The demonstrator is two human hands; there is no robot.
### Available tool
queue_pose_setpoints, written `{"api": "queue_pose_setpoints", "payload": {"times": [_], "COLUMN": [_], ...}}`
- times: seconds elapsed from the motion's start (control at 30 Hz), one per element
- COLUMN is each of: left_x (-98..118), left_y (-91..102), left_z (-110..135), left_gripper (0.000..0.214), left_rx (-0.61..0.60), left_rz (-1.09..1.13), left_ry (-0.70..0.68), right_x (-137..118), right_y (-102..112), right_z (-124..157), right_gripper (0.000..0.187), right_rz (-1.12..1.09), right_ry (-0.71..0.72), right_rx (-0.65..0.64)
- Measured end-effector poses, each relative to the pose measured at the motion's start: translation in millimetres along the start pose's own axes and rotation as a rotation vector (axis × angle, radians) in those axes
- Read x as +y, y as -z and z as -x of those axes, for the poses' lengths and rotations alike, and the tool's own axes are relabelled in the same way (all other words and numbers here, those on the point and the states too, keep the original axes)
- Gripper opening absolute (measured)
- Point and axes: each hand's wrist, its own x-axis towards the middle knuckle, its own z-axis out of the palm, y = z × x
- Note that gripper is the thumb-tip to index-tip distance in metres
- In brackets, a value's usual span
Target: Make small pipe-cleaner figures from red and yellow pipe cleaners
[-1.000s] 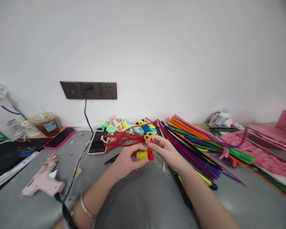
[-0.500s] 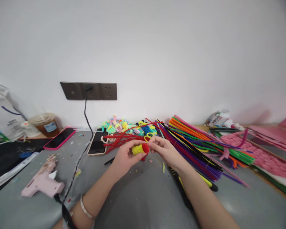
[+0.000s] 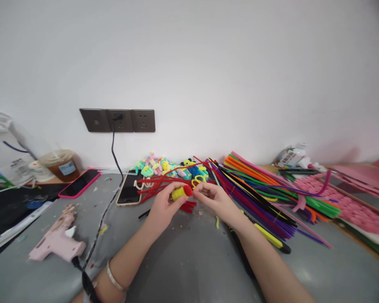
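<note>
Between the fingers and thumb of my left hand (image 3: 162,206) is a small coiled pipe-cleaner piece (image 3: 178,193), its body yellow and its right end red. My right hand (image 3: 214,201) is closed in a pinch right beside the red end. What sits between those fingertips, if anything, is too small to make out. Red pipe cleaners (image 3: 158,184) lie just behind my left hand, and a few short red ones (image 3: 187,206) show beneath the held piece. Yellow scissor-like loops (image 3: 198,180) stand out behind my right fingertips.
Bundled pipe cleaners (image 3: 271,198) spread to the right, near a yellow-black cutter (image 3: 273,237). Pastel pipe-cleaner figures (image 3: 158,165) line the wall. On the left are a pink glue gun (image 3: 58,242) with its cord, two phones (image 3: 128,189) (image 3: 79,183) and a lidded drink cup (image 3: 62,165).
Both hands have shifted slightly left with the coiled piece. More of the short red pipe cleaners shows below it, and more of the yellow-black cutter behind my right forearm.
</note>
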Motion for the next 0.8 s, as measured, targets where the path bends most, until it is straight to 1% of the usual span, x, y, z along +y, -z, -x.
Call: {"api": "queue_pose_setpoints", "payload": {"times": [0.07,0.17,0.23,0.37,0.47,0.67,0.8], "left_x": [-1,-2,-2,1,3,4,3], "left_y": [-0.3,-2.2,-4.0,-5.9,-5.2,-3.5,-3.1], "left_z": [-1,-1,-2,-2,-2,-4,-5], "left_gripper": [0.023,0.026,0.029,0.036,0.035,0.030,0.025], "left_rx": [0.016,0.037,0.055,0.091,0.092,0.108,0.118], "left_rz": [0.032,0.142,0.259,0.470,0.564,0.684,0.735], "left_ry": [0.020,0.096,0.156,0.260,0.303,0.360,0.420], "right_x": [2,1,-2,-8,-11,-11,-7], "right_y": [-1,-2,-4,-8,-10,-8,-7], "right_z": [1,2,3,4,6,7,6], "right_gripper": [0.030,0.023,0.017,0.008,0.006,0.003,0.009], "right_rz": [0.061,0.147,0.210,0.323,0.321,0.309,0.321], "right_ry": [0.004,0.019,0.068,0.202,0.253,0.331,0.353], "right_rx": [0.011,0.002,0.007,0.057,0.062,0.093,0.089]}}
